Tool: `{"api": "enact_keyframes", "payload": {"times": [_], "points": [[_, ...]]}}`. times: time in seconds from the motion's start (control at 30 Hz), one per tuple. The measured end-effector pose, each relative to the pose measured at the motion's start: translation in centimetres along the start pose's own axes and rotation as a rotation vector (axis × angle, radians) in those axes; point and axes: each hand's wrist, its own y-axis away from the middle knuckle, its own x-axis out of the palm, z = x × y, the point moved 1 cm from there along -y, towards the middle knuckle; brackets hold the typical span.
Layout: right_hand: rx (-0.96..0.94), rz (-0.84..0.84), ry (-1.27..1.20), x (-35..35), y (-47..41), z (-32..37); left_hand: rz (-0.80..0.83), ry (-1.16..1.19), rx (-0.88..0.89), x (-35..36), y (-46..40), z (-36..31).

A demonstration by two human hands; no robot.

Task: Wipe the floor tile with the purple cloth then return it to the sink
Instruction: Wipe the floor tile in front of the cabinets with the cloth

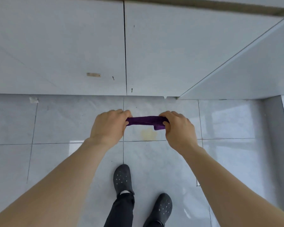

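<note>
Hands are working at both ends of the purple cloth [146, 120]: the left hand [109, 126] is pinching one end, the right hand [179, 128] is gripping the other, and the cloth is stretching between them in the air above the floor tile [175, 110]. Yellowish stain [148, 134] is sitting right under it, so by my read the wiping is not yet starting, and the sink, which is lying out of view, is coming last.

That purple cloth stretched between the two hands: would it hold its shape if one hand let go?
Probably not. The purple cloth looks soft and bunched, with a corner drooping near the right hand, so it would likely flop down from the left hand. It seems light.
</note>
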Motion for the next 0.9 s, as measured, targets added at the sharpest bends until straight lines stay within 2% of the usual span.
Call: {"api": "enact_keyframes", "payload": {"times": [0.37, 0.53, 0.67, 0.9], "points": [[0.049, 0.103, -0.003, 18.6, 2.4, -10.6, 0.077, 0.024, 0.007, 21.7, 1.5, 1.4], [0.040, 0.086, -0.008, 25.8, 0.6, -14.9, 0.037, 0.050, -0.019, 29.8, -0.6, 2.8], [0.020, -0.017, 0.005, 30.2, -2.8, -18.0, -0.015, 0.071, -0.016, 34.9, -4.0, 3.7], [0.009, -0.314, 0.005, 35.8, -9.5, -22.1, -0.235, 0.051, 0.074, 40.2, -11.7, 4.9]]}}
